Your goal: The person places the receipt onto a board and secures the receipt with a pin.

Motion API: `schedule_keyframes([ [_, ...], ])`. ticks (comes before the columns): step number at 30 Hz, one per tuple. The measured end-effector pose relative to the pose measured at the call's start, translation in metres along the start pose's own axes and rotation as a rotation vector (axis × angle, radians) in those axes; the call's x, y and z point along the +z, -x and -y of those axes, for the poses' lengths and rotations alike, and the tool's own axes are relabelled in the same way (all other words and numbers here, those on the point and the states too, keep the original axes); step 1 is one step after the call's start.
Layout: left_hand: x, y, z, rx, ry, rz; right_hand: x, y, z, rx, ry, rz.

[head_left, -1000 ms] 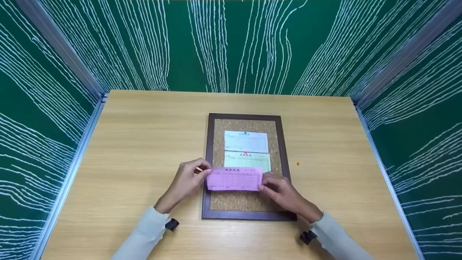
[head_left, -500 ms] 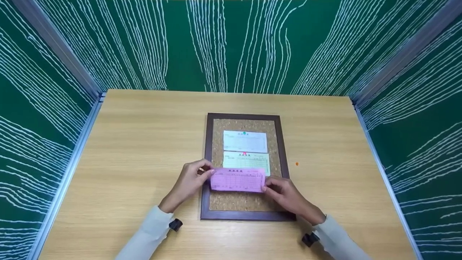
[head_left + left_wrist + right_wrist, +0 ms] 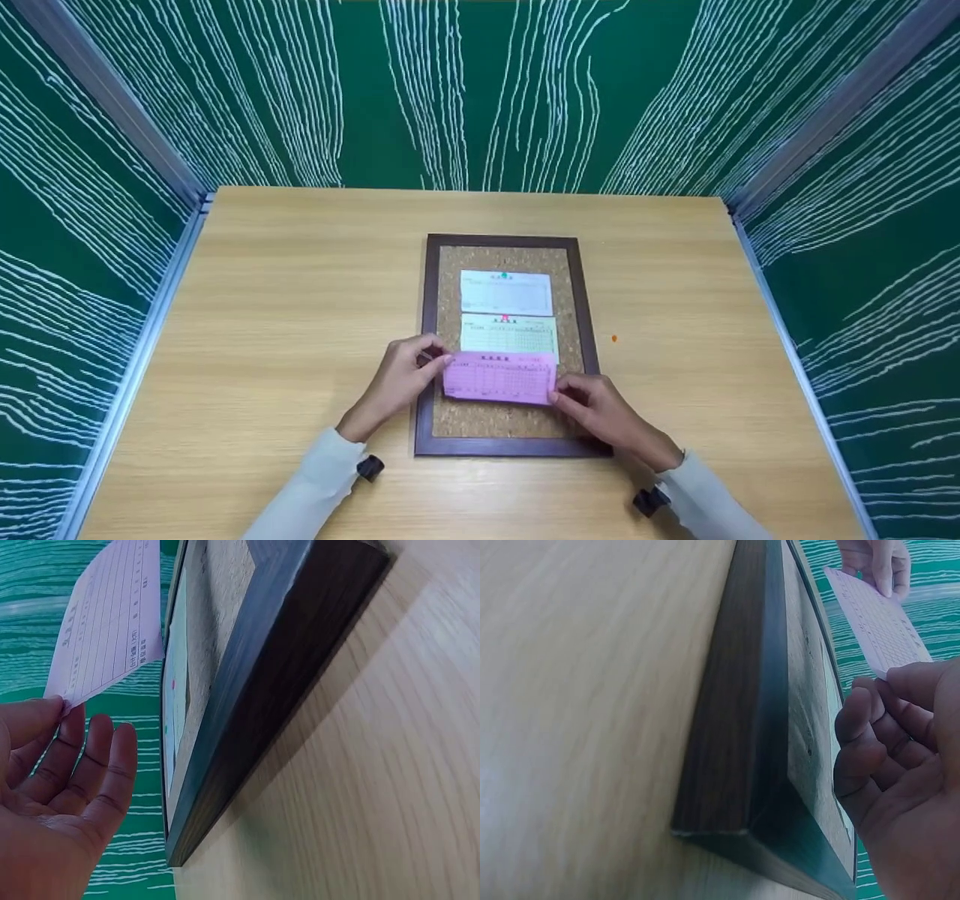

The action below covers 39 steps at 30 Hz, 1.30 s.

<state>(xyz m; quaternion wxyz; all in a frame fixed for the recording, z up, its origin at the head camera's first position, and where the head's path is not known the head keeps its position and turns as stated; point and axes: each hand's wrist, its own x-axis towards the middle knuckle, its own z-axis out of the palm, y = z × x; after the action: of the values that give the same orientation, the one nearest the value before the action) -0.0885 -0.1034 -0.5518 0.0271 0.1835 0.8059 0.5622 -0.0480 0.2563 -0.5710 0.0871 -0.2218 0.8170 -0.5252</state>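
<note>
Left hand [image 3: 401, 375] and right hand [image 3: 600, 409] pinch opposite ends of pink slip [image 3: 499, 377], raised over the cork board [image 3: 495, 420].

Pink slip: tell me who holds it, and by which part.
Both hands hold the pink slip: the left hand pinches its left end, the right hand its lower right corner, above the cork board.

table [image 3: 285, 315]: pale wood grain, smooth, matt
board frame [image 3: 429, 352]: dark wood, satin
board face [image 3: 487, 420]: rough cork
pink slip [image 3: 499, 377]: thin paper
</note>
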Motion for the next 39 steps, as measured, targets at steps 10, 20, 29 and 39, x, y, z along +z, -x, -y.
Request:
schedule_keyframes([
  [10, 0.01, 0.0, 0.003, -0.032, 0.003, 0.023, -0.004, 0.006, -0.002, 0.031, -0.012, 0.018],
  [20, 0.019, 0.0, 0.007, -0.042, -0.005, 0.017, -0.008, 0.009, -0.004, 0.15, -0.011, 0.09],
  [29, 0.024, -0.003, 0.01, -0.051, -0.008, 0.041, -0.011, 0.011, -0.005, 0.206, 0.002, 0.139],
  [39, 0.028, -0.002, 0.013, -0.042, -0.029, 0.091, -0.013, 0.011, -0.003, 0.2, 0.032, 0.168],
])
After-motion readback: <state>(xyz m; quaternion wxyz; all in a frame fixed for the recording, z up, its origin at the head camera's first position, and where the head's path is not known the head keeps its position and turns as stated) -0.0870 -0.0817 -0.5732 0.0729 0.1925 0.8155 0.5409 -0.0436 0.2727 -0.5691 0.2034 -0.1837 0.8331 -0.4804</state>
